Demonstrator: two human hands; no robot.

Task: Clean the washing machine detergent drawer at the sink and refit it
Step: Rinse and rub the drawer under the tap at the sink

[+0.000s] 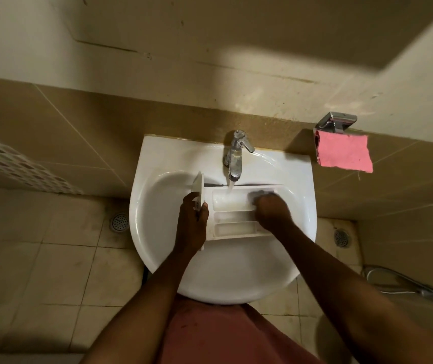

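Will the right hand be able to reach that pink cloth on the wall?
Probably yes. The pink cloth hangs on the wall right of the sink, with nothing between it and the right hand. That hand seems to hold a greyish pad in the drawer, though.

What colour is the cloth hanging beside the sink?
The cloth is pink; the head view shows it best.
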